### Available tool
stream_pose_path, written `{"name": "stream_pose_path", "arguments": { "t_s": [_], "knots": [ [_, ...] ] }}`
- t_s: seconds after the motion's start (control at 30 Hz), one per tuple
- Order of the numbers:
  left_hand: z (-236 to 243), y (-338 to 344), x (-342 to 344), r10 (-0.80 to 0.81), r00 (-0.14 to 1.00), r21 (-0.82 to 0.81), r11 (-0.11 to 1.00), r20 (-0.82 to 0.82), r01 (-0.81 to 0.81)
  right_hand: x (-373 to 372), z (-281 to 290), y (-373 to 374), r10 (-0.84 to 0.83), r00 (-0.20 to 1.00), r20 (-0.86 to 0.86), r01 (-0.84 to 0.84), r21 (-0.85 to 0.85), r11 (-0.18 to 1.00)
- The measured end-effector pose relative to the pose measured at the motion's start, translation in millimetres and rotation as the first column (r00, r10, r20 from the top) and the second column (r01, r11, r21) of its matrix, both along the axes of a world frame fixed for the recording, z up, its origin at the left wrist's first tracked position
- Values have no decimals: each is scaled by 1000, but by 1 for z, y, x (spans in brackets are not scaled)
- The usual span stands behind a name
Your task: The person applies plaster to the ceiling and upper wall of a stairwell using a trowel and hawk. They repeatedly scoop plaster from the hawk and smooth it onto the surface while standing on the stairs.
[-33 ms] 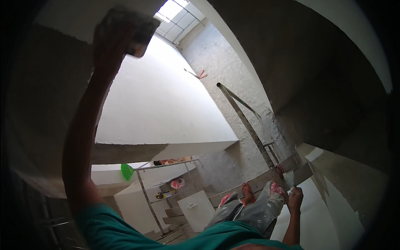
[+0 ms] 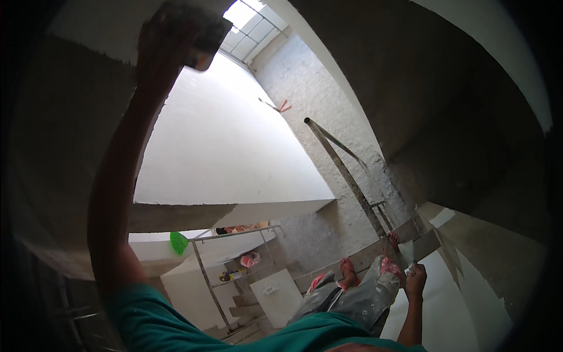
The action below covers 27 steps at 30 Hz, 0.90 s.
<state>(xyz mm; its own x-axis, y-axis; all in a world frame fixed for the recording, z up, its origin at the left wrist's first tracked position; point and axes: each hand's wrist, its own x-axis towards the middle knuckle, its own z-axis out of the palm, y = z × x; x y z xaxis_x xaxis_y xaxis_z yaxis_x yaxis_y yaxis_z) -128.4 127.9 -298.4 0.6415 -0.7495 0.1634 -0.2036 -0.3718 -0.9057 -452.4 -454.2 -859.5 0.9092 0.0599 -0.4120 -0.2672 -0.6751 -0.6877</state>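
Note:
My left hand (image 2: 161,56) is raised high at the upper left, closed around a dark, blurred flat trowel (image 2: 202,41) held by the shadowed edge of the upper plastered surface (image 2: 82,35); whether it touches cannot be told. Low on the right, my right hand (image 2: 415,278) grips a wide-bladed putty knife (image 2: 406,251) beside my paint-spattered trouser leg. My bare feet (image 2: 348,270) stand on a narrow plank (image 2: 318,274) high over the stairwell.
Metal poles (image 2: 337,164) rise beside the plank. Below are a railing (image 2: 196,258), a green broom head (image 2: 179,242), a white board (image 2: 275,293), a red-and-white bundle (image 2: 250,259) and steps (image 2: 246,311). Red tool handles (image 2: 284,107) lie on the rough concrete floor (image 2: 311,76).
My left hand and the trowel have shifted slightly upward and to the right. My right hand and feet hold the same position.

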Motion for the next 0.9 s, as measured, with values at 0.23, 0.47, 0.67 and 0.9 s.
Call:
{"name": "stream_pose_path", "arguments": {
  "t_s": [0.23, 0.47, 0.67, 0.9],
  "knots": [
    [-7, -59, 87, 71, 983, 135, 986, 171, -95, -10, 1, -10, -16, 1000, -26, 15, -55, 998],
    [-5, -34, 107, 44, 968, 196, 976, 248, -94, -15, 0, -16, -26, 999, -25, 25, -46, 999],
    [-4, -30, 81, 178, 964, 140, 968, 196, -207, -13, -5, -9, -24, 999, -40, 22, -48, 999],
    [-28, 43, -18, 187, 978, -6, 982, 90, -187, -8, 6, 9, 15, 998, -60, -16, -29, 999]
  ]
}}
